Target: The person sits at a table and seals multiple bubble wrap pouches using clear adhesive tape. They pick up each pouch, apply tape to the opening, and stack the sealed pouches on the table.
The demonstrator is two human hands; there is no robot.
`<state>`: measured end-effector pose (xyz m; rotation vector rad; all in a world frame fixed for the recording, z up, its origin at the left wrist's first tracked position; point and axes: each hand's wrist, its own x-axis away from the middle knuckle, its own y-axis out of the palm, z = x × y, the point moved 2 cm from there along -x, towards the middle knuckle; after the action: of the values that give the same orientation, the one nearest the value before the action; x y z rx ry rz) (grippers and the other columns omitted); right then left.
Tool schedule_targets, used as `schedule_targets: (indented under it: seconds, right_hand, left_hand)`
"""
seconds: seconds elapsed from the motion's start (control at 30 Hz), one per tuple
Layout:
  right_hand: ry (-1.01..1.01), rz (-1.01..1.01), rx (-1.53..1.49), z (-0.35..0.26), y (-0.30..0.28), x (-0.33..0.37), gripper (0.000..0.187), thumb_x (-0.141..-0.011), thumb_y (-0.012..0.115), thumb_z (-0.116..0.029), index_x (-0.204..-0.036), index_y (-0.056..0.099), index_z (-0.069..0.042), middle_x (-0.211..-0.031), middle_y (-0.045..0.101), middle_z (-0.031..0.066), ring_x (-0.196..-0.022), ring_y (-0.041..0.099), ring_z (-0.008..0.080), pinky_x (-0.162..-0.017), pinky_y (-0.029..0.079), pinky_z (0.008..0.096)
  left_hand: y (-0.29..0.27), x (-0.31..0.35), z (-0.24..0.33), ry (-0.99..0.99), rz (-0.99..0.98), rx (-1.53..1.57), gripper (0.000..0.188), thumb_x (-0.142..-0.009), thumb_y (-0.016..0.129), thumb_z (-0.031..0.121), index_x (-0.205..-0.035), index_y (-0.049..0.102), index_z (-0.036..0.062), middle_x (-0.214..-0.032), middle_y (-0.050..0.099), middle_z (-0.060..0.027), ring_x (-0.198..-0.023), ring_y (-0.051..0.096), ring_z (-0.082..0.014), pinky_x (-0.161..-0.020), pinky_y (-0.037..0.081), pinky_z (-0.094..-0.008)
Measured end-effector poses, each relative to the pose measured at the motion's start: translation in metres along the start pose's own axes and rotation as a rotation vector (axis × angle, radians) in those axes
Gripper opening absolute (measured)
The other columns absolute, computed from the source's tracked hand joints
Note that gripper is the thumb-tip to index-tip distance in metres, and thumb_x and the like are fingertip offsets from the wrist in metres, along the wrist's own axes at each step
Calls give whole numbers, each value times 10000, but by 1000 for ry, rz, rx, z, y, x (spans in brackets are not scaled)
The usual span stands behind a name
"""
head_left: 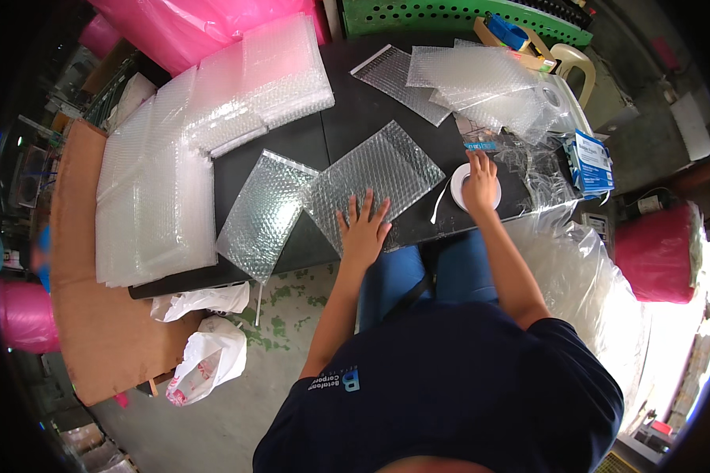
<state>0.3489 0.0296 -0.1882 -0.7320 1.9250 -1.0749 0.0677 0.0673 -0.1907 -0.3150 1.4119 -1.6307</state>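
Observation:
My left hand (pixel 363 229) lies flat with spread fingers on the near edge of a clear bubble-wrap pouch (pixel 386 169) in the middle of the black table. Against its left side, partly overlapping, rests another bubble-wrap pouch (pixel 267 209), with a thin white strip hanging from its near end. To the right, my right hand (pixel 481 181) is curled over a white roll of tape (pixel 461 197) that lies on the tabletop. A short loose tape end (pixel 439 206) sticks out from the roll's left side. The right palm hides part of the roll.
Tall stacks of bubble-wrap pouches (pixel 158 189) fill the left of the black table (pixel 347 102). Loose pouches (pixel 481 79) lie at the back right, near a cardboard tray with blue tape (pixel 506 33). Crumpled clear film (pixel 544 173) and a blue-and-white package (pixel 592 165) are at the right edge.

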Motion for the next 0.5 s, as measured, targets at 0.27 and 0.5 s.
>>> schedule_targets:
  seconds: [0.27, 0.5]
  right_hand:
    - [-194, -362, -19, 55, -6, -13, 526, -710, 494, 16, -1201, 578, -151, -1156, 533, 134, -1111, 511, 345, -910, 437, 468]
    - [-115, -211, -196, 18, -141, 10, 369, -685, 500, 31, -1033, 575, -65, -921, 532, 171, -833, 582, 400, -706, 468, 466]
  left_hand:
    - [-14, 47, 8, -38, -207, 171, 280, -878, 587, 274, -1156, 620, 279, -1311, 503, 7, -1123, 468, -305, -961, 294, -526]
    - [0, 21, 20, -444, -496, 1105, 365, -911, 603, 339, -1176, 574, 91, -1127, 590, -75, -969, 582, -221, -800, 491, -345]
